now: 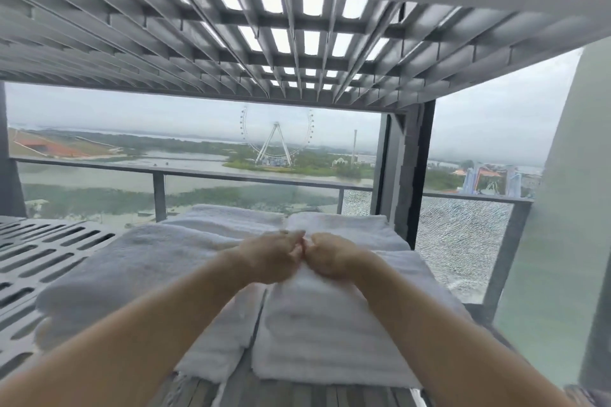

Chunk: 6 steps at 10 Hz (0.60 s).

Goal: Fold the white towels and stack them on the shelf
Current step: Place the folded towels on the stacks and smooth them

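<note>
Several folded white towels lie on a grey slatted shelf. A large fluffy towel lies at the left. A folded towel lies at the right front, with more folded towels behind it. My left hand and my right hand meet knuckle to knuckle over the far end of the right front towel, fingers curled down into its fabric. Motion blur hides whether the fingers pinch the cloth.
A second slatted shelf hangs close above. A dark upright post stands at the right rear of the shelf. Behind is a glass balcony railing with a view of water and a Ferris wheel.
</note>
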Each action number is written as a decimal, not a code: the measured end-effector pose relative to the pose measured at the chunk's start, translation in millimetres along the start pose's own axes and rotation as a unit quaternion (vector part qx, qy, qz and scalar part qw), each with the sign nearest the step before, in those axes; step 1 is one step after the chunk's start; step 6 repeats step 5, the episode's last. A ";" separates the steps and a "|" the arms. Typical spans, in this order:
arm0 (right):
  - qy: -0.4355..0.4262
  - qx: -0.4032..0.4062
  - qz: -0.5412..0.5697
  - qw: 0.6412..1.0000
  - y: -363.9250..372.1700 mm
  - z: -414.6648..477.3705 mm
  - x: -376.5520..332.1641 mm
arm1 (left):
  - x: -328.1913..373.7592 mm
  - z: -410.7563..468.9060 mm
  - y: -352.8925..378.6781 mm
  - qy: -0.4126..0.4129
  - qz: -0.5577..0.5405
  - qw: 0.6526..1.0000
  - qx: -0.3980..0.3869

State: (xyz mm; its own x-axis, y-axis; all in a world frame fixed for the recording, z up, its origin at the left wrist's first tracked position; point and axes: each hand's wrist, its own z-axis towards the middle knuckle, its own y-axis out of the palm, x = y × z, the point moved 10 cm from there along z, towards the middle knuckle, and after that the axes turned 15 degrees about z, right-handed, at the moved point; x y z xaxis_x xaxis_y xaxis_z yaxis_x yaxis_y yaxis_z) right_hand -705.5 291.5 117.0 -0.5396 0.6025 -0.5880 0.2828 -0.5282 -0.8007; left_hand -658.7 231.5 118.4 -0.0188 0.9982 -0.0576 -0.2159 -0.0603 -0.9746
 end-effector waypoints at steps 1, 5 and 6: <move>-0.029 0.013 0.000 0.999 0.7 -14.6 1.2 | 8.6 -17.5 8.8 0.005 0.012 1.000 -0.003; -0.143 0.092 0.062 0.984 -5.3 -74.6 -43.3 | -5.6 -84.8 -16.8 -0.007 0.016 0.998 0.062; -0.143 0.092 0.062 0.984 -5.3 -74.6 -43.3 | -5.6 -84.8 -16.8 -0.007 0.016 0.998 0.062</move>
